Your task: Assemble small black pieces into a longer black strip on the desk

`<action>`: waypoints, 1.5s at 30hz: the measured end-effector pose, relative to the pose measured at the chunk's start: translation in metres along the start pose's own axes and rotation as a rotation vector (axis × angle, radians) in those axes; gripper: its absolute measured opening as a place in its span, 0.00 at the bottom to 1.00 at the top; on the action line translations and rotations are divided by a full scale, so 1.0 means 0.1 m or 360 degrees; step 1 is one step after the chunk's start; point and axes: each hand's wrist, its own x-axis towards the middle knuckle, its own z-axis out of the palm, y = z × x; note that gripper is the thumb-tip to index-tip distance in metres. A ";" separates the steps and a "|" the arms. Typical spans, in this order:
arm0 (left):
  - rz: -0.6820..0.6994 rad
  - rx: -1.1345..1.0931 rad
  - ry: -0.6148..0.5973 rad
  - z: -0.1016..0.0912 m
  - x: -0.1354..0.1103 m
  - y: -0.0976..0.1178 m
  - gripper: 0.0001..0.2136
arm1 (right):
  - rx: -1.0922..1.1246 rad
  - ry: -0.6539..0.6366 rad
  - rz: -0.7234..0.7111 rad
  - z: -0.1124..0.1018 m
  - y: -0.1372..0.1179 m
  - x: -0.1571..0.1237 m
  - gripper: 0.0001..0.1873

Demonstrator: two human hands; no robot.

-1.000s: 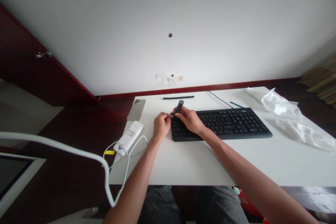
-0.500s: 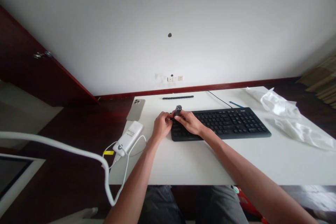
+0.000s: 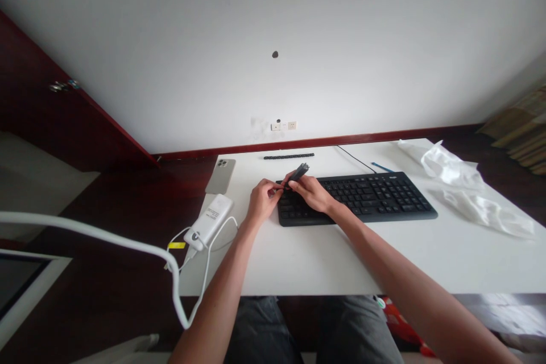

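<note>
A black keyboard lies on the white table, and both hands are at its left end. My right hand is closed around a short dark stick-like tool with a greyish upper end. The tool leans up and to the right, and its lower end is down near the keyboard's upper left corner. Close beside it, my left hand has thumb and forefinger pinched together at the keyboard's left edge. Whatever is between those fingertips is too small to make out.
Left of the hands are a phone and a white power bank with a white cable. A black strip of small pieces lies behind the keyboard, near a blue thin stick. Crumpled white plastic sits at the right.
The dark tool in my right hand has tipped over to the right, with its upper end now higher. My left hand keeps its pinch at nearly the same spot.
</note>
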 end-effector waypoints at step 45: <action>-0.0171 -0.0047 -0.0019 -0.02 0.00 -0.05 0.07 | 0.0231 -0.0032 0.0138 -0.02 0.02 0.11 0.20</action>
